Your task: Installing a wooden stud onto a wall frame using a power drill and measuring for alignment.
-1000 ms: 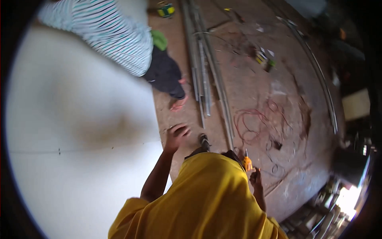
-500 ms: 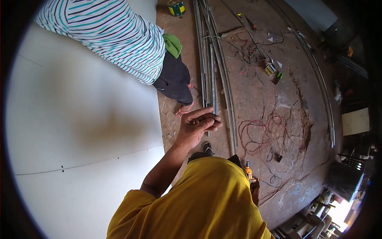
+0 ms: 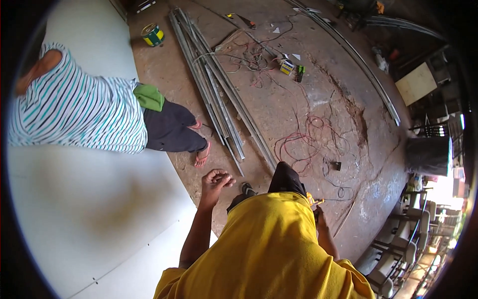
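My left hand (image 3: pixel 216 183) is raised over the floor beside the edge of a large white board (image 3: pixel 69 194). Its fingers are curled in toward the thumb; whatever they hold, if anything, is too small to make out. Down at my right side, my right hand (image 3: pixel 319 215) is closed on an orange power drill (image 3: pixel 312 200), partly hidden by my yellow shirt. Small dark marks dot a seam in the board at the lower left.
A person in a striped shirt (image 3: pixel 84 112) leans over the board on the left. Long metal channels (image 3: pixel 214 82) lie ahead of my feet. Red cable (image 3: pixel 298 149) loops across the floor at right. A green-yellow can (image 3: pixel 152 35) stands far left; stacked chairs (image 3: pixel 398 249) stand lower right.
My left hand has drawn back and left, its fingers more curled. My view has swung right, so the person and metal channels appear further left. The drill stays in my right hand.
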Action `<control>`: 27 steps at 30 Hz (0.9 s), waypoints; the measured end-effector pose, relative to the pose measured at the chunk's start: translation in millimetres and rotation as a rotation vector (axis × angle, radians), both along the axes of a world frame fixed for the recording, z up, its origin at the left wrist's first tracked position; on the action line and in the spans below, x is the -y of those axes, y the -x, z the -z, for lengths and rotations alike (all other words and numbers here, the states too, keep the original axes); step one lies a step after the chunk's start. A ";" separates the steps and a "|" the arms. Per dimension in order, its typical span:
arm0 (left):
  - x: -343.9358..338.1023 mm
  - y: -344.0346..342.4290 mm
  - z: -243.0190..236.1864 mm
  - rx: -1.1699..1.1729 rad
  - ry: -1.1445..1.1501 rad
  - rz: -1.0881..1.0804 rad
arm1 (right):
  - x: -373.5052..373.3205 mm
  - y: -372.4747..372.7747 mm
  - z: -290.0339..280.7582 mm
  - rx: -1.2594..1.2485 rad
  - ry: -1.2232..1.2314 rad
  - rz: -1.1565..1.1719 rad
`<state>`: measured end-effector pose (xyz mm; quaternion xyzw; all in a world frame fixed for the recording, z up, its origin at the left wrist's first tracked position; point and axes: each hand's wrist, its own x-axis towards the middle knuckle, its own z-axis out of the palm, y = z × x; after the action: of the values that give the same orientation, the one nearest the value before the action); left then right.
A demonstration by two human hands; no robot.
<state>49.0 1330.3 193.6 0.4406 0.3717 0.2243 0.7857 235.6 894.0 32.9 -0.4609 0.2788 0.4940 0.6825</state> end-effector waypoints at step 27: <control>-54.0 -230.7 188.4 -0.715 0.156 0.381 | -50.0 -371.1 15.3 -0.117 0.021 0.137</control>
<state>279.6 1384.2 5.1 0.4906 0.5491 -0.1212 0.6657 606.7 944.1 17.6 -0.4183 0.3543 0.4691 0.6924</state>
